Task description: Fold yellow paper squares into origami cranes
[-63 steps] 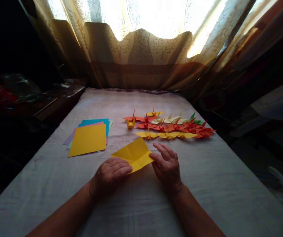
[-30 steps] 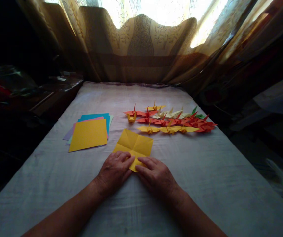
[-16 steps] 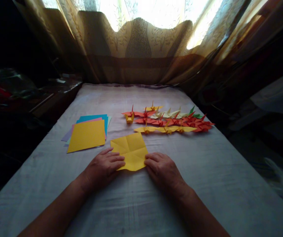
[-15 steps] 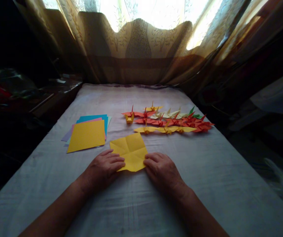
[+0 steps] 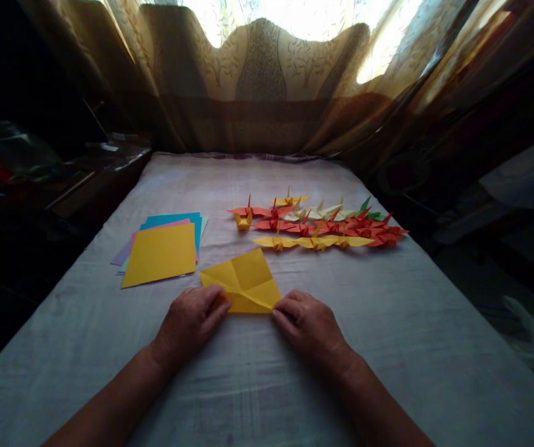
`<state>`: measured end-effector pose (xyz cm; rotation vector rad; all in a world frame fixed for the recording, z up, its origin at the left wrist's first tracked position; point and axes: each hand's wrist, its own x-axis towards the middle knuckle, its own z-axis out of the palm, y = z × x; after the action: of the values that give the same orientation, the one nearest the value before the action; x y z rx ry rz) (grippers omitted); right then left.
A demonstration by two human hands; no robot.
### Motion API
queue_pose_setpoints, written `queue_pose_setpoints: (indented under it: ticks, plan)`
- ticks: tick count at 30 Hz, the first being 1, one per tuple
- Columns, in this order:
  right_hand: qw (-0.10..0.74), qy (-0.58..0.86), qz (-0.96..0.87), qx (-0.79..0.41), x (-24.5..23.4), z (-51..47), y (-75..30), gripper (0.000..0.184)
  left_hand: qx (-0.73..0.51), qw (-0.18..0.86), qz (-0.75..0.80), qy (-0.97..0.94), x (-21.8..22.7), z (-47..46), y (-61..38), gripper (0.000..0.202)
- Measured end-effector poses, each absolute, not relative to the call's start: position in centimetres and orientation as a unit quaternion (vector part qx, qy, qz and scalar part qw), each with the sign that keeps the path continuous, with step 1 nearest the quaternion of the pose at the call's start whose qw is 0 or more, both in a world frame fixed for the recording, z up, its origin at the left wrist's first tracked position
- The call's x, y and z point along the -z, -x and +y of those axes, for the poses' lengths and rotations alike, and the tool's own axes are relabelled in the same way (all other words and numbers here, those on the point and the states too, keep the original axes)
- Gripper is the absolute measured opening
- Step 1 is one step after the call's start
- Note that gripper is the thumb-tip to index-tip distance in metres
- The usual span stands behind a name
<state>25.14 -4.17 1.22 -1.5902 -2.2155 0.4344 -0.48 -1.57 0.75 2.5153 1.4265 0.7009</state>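
A creased yellow paper square (image 5: 243,282) lies on the pale, wrinkled cloth of the table (image 5: 434,323), its near edge folded over. The left hand (image 5: 190,320) and right hand (image 5: 307,323) rest mostly flat, fingertips pressing its near corners. Smooth coloured sheets (image 5: 159,251) lie stacked to the left, pointed paper cranes (image 5: 316,226) behind, under a patterned curtain (image 5: 262,74).

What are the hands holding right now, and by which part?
A creased yellow paper square: the left hand holds its near left corner, the right hand its near right corner; the rest lies on the table.
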Motion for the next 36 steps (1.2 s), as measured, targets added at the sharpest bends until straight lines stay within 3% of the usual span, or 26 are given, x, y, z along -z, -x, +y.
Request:
queue_pose_setpoints:
  ticks: [4,9,15,27,36]
  plan:
    - [0.189,0.584,-0.775,-0.151,-0.8,-4.1,-24.9,0.015,-0.275,0.034,0.479,-0.833,0.3,-1.3,0.4,0.03]
    - [0.183,0.6,-0.759,-0.172,-0.8,-3.9,-24.7,0.011,-0.254,-0.08,0.384,-0.884,0.2,-2.0,-0.5,0.027]
    - [0.181,0.605,-0.754,-0.179,-0.9,-3.9,-24.6,0.011,-0.198,-0.033,0.302,-0.932,0.3,-3.8,-2.4,0.031]
    - [0.204,0.599,-0.745,-0.21,-0.9,-4.0,-25.1,0.011,-0.144,0.004,0.306,-0.941,0.1,-4.3,-2.3,0.042]
    - [0.172,0.623,-0.735,-0.206,-1.1,-4.0,-25.1,0.009,-0.138,0.01,0.317,-0.938,0.1,-4.4,-2.3,0.041]
